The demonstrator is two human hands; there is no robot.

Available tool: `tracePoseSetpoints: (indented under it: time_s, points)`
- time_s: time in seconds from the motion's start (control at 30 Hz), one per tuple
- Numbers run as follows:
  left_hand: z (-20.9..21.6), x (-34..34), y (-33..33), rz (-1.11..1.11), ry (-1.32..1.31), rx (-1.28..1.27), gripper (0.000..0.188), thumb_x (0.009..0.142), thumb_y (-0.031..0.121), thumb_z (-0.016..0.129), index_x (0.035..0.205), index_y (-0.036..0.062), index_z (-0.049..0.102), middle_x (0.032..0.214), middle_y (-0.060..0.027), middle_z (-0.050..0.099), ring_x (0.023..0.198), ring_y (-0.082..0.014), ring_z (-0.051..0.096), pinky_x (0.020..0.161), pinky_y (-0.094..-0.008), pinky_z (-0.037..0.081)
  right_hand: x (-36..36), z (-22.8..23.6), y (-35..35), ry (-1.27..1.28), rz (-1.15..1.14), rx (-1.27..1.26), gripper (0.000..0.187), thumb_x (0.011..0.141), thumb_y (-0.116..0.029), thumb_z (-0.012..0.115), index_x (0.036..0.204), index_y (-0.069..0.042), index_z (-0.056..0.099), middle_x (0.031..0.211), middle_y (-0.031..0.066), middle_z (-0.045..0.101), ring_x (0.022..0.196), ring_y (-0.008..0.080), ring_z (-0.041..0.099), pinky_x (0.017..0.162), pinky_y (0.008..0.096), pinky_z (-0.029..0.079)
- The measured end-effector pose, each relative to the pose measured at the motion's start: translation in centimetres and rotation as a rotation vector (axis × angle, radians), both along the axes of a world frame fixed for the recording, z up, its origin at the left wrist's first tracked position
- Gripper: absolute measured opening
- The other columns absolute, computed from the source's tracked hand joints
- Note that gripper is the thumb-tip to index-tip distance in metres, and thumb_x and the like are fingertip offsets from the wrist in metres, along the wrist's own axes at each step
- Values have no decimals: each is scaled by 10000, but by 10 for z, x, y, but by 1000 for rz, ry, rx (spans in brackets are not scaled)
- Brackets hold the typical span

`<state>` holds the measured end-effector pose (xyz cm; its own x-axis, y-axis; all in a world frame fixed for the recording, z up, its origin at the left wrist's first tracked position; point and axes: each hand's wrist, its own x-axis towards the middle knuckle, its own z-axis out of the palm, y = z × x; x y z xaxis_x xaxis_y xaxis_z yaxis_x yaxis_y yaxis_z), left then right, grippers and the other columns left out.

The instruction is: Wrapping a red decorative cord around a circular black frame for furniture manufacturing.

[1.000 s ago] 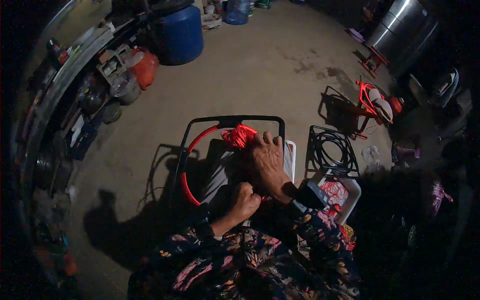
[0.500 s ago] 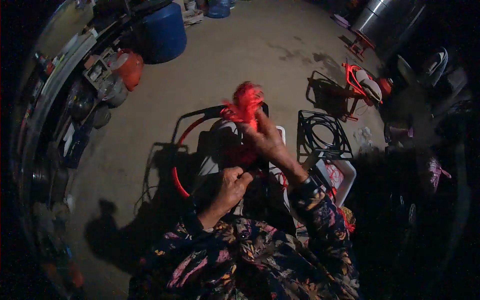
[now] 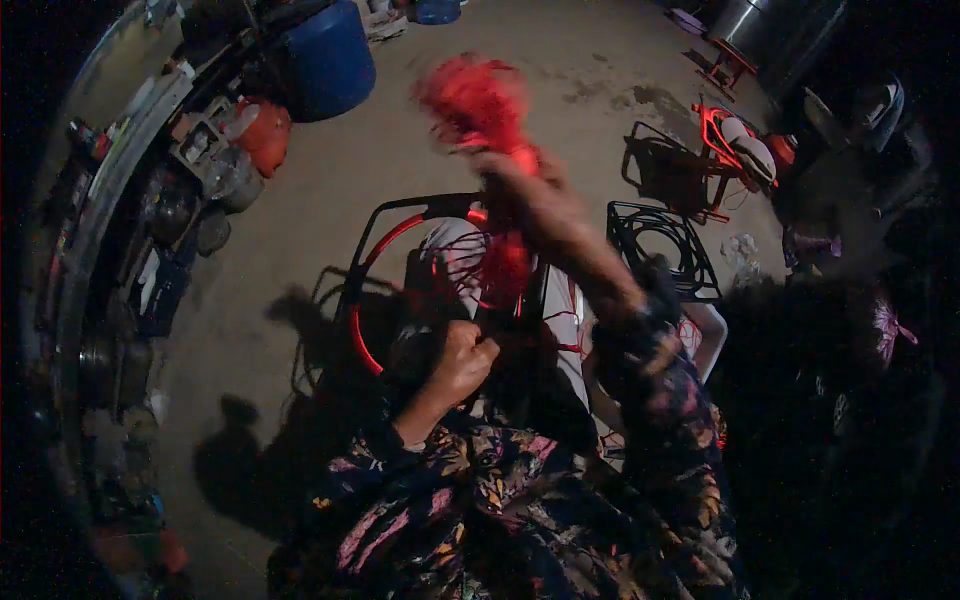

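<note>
My right hand (image 3: pixel 525 190) is raised ahead of me, smeared by motion, and closed around a bundle of red string (image 3: pixel 475 100) that fans out above it. More red string (image 3: pixel 505 265) hangs below that hand, in front of a white rounded surface (image 3: pixel 455 250) with dark strands across it. Low and near my body, my left hand (image 3: pixel 462 360) is a fist; what lies inside it, if anything, is hidden. Around the left side curves a frame with a black outer bar and a red hoop (image 3: pixel 362 335).
To the right stands a black metal rack (image 3: pixel 662 250) beside a white plastic edge (image 3: pixel 712 335). A red-framed chair (image 3: pixel 725 150) is farther right. A blue barrel (image 3: pixel 325 65) stands far left, near an orange bag (image 3: pixel 263 135) and a cluttered shelf (image 3: pixel 105 180).
My right hand has swung up and away from me with the red string, uncovering more of the white surface. The left hand stays closed in nearly the same place.
</note>
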<state>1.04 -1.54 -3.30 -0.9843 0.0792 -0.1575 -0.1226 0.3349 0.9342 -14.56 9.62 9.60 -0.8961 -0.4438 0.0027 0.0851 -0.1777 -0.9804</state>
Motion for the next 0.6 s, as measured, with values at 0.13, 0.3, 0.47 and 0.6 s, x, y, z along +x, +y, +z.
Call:
tracePoseSetpoints:
  time_s: [0.13, 0.3, 0.47, 0.6]
  points:
    - [-77, 4, 2, 3, 216, 281, 223, 817, 132, 604, 626, 44, 528, 536, -88, 507, 513, -157, 555, 456, -268, 433, 57, 87, 99, 4, -120, 51, 342, 841, -270, 674, 1081, -52, 564, 795, 0, 570, 664, 117, 538, 582, 281, 448]
    - [20, -24, 7, 220, -191, 429, 259, 852, 181, 612, 645, 39, 546, 539, -59, 532, 454, -105, 521, 401, -242, 392, 111, 4, 240, -120, -605, 69, 303, 830, -258, 669, 1034, -58, 567, 765, -7, 560, 634, 110, 526, 559, 273, 437]
    - [32, -26, 8, 206, -301, 507, 267, 866, 207, 607, 668, 34, 561, 567, -20, 555, 414, -69, 479, 355, -222, 333, 188, -81, 351, -296, -1182, 250, 264, 819, -246, 664, 986, -63, 571, 734, -13, 549, 603, 102, 514, 536, 265, 426]
    - [35, -22, 4, 261, -288, 515, 256, 871, 207, 603, 683, 36, 567, 568, -16, 545, 417, -71, 470, 362, -225, 325, 201, -137, 385, -365, -1377, 401, 234, 811, -237, 660, 948, -67, 574, 709, -18, 540, 579, 96, 504, 518, 259, 418]
